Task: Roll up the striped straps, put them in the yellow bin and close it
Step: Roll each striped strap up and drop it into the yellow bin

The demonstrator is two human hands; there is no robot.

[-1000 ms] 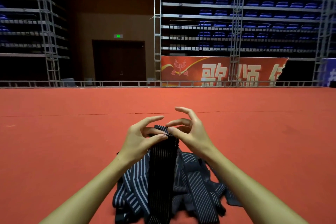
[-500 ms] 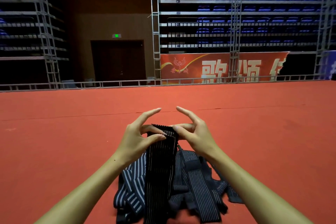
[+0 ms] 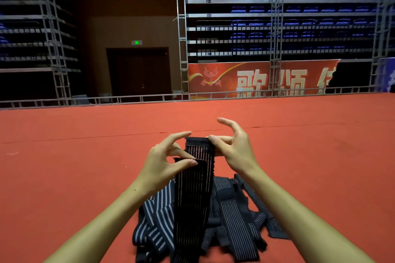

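Note:
I hold up one dark strap with thin pale stripes (image 3: 193, 194) in front of me; its top end is folded over. My left hand (image 3: 164, 162) pinches the strap's left edge between thumb and fingers just below the fold. My right hand (image 3: 234, 149) pinches the folded top end at its right corner, index finger raised free. The strap hangs down onto a loose pile of striped straps (image 3: 233, 215) lying on the red floor. No yellow bin is in view.
Red carpet floor (image 3: 85, 166) spreads all around the pile. A low metal rail (image 3: 128, 99) edges the floor far ahead, with truss towers, a dark doorway, a red banner (image 3: 256, 80) and tiers of blue seats behind it.
The strap's top end has been turned over into a fold and stands higher. My right hand shifted right to the fold's corner; my left thumb now pinches lower on the strap.

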